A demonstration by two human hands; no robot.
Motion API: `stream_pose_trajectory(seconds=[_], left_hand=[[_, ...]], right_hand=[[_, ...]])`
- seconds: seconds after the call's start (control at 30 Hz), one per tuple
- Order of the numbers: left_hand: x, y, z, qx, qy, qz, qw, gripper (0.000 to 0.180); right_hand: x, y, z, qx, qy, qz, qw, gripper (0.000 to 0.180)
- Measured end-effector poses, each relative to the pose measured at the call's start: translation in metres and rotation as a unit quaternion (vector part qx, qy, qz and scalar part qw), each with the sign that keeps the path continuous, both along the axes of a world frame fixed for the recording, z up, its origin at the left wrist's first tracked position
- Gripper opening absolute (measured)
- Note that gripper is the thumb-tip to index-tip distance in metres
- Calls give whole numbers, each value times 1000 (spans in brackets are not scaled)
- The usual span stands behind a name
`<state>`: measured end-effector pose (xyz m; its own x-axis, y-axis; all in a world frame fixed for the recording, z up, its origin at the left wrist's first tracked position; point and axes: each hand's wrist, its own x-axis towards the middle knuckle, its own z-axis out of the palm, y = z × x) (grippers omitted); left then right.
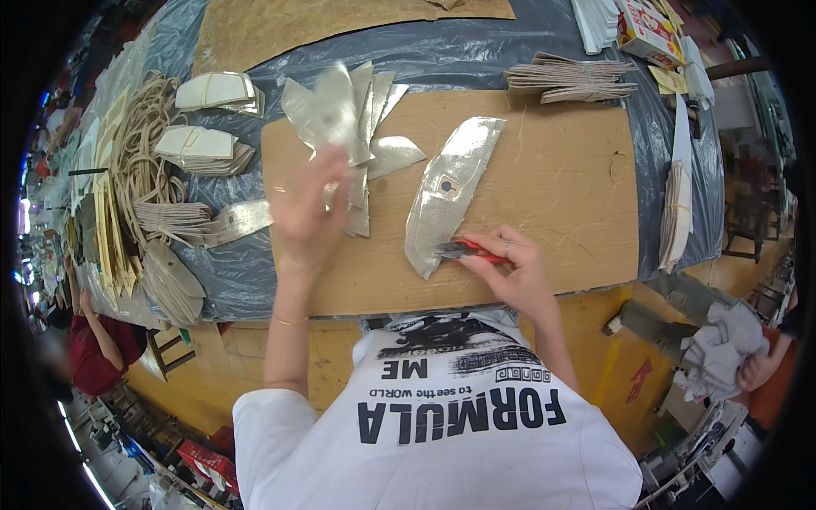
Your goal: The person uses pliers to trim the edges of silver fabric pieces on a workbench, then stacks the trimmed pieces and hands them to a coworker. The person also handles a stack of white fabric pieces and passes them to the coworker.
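Observation:
My right hand [520,270] is closed round small red-handled snips [461,249], their dark jaws over the lower end of a long metallic silver cut piece [450,191]. That piece lies slanted on the cardboard and has a small opening near its middle. My left hand [313,204] is smeared by motion beside a loose pile of silver pieces [374,102]. A blurred silver piece [336,102] is at its fingertips; whether the fingers grip it I cannot tell.
The cardboard sheet [552,195] rests on a plastic-covered table [234,285]. At left are banded white stacks [200,144] and beige cords [149,127]. A bundle of beige pieces [569,78] stands at the far right. People are nearby, one in a red top [102,353].

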<state>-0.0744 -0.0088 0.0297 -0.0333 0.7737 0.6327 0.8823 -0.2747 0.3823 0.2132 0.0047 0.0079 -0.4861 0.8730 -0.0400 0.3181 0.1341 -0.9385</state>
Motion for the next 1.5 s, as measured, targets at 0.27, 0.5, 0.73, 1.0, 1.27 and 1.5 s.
stream_pose_trajectory(seconds=[0.27,0.5,0.73,1.0,1.27,1.5], left_hand=[[63,8,-6,-153,-102,-72,980,26],[100,33,-9,-252,-104,-37,961,18],[75,33,-7,-312,-309,-89,894,9],[72,37,-8,-322,-330,-88,883,13],[73,38,-9,-314,-356,-79,876,16],[79,1,15,-328,-130,-111,929,33]], right_hand=[[25,28,14,0,28,-97,995,30],[24,31,18,49,-26,-113,992,30],[10,30,14,92,-90,-82,988,31],[-3,35,9,137,-143,-86,976,30],[-11,35,-9,145,-79,-102,981,26],[-4,31,-18,151,0,-155,976,24]])
